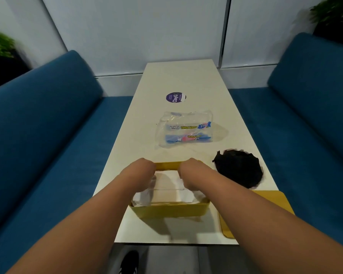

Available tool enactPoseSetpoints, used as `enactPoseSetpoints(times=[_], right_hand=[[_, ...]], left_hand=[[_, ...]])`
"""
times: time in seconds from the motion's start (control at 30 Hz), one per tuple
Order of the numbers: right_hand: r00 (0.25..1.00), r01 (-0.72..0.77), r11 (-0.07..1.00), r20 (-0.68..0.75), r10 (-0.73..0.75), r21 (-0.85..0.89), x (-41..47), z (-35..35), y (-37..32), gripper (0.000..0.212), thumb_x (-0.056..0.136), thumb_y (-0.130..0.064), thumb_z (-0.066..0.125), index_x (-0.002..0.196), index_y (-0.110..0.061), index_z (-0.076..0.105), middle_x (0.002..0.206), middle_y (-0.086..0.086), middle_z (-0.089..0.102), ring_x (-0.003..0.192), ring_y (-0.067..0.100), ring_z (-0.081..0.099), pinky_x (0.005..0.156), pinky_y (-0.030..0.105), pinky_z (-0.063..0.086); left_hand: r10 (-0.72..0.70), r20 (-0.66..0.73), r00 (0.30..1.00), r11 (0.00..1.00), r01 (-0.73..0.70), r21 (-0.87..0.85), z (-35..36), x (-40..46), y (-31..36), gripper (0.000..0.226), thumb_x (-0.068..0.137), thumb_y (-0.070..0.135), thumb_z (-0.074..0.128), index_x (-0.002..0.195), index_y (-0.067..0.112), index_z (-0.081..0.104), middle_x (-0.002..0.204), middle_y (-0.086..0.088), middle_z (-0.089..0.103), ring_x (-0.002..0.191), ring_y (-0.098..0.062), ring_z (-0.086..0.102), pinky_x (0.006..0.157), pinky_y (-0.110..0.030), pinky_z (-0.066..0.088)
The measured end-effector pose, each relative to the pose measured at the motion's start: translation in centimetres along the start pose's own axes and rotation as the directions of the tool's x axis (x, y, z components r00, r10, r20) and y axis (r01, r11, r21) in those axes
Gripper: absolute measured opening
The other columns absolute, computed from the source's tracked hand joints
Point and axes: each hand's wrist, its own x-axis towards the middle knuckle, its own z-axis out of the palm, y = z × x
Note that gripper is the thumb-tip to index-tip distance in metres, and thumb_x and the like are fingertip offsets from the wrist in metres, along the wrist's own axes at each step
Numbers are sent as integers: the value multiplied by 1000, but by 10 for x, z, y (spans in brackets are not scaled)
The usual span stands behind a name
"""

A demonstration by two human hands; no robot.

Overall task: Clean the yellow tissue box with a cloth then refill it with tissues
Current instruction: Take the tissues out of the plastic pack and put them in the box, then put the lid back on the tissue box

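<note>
Two hands are down inside the open yellow tissue box [169, 209], which sits at the near end of the white worktop [188, 80], long axis running 3 to 9 o'clock. Left hand [142, 175] at the box's 10 o'clock, right hand [190, 174] at its 2 o'clock, both knuckles-up against the far wall. Fingers curl downward out of sight; whether they pinch the white tissues [166, 189] or only press on them cannot be told. Tissue stack lies flat in the box, filling most of it; a clear film seems to sit at its left end. Judgement: refill step, seating the stack. Yellow lid [265, 210] lies flat at the box's 3 o'clock, overhanging the worktop's right edge; right hand is nearer to it. Black cloth [239, 168] bunched at 1 o'clock, just beside the right forearm. Emptied paper-towel wrapper [186, 131] at 12 o'clock, well apart. Open surface beyond the wrapper; near edge close behind the box, little room there.
</note>
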Motion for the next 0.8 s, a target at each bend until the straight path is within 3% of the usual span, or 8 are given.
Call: enactPoseSetpoints(times=[0.1, 0.27, 0.43, 0.53, 0.63, 0.8], right_hand=[[999, 40, 999, 34, -40, 21, -7, -13, 6, 29, 86, -16, 62, 115, -14, 62, 113, 6, 62, 99, 23, 60, 83, 32, 53], [989, 74, 934, -147, -24, 349, -27, -32, 31, 33, 85, -36, 65, 113, -21, 61, 110, 0, 62, 95, 17, 55, 81, 29, 49], [964, 14, 900, -243, 104, 437, -50, -33, 63, 33, 87, -44, 62, 113, -23, 62, 109, -3, 62, 95, 14, 56, 81, 29, 48], [929, -78, 877, -283, 237, 475, -71, -24, 94, 27, 90, -44, 57, 103, -21, 64, 101, -2, 64, 88, 16, 55, 75, 30, 46], [873, -212, 850, -298, 386, 482, -91, -6, 129, 24, 90, -43, 55, 93, -20, 62, 95, 1, 64, 84, 19, 55, 70, 32, 48], [788, -468, 771, -192, 585, 432, -124, 45, 180, 21, 85, -38, 56, 89, -19, 49, 95, 2, 57, 80, 21, 53, 63, 33, 48]], left_hand=[[13, -1, 1000, 999, -13, 38, -6, -3, 0, 18, 92, 14, 55, 109, 16, 63, 101, -3, 61, 87, -18, 58, 83, -31, 54], [32, -82, 996, 999, -29, 35, -29, -5, 19, 25, 87, 6, 56, 106, 21, 62, 95, 0, 59, 83, -17, 55, 78, -31, 54], [60, -240, 969, 993, -82, -83, -42, -9, 75, 24, 90, 16, 61, 113, 23, 62, 108, 0, 61, 89, -16, 52, 77, -28, 48], [66, -336, 939, 966, -145, -216, -34, -15, 126, 22, 93, 23, 57, 114, 19, 62, 111, -3, 62, 98, -20, 56, 79, -29, 45], [70, -343, 937, 938, -179, -298, -15, -21, 177, 21, 95, 25, 53, 113, 16, 60, 107, -5, 61, 96, -20, 55, 73, -27, 40], [-43, -150, 988, 951, -6, -309, 36, -14, 228, 22, 93, 25, 57, 113, 17, 53, 109, -6, 57, 95, -21, 58, 72, -27, 43]])
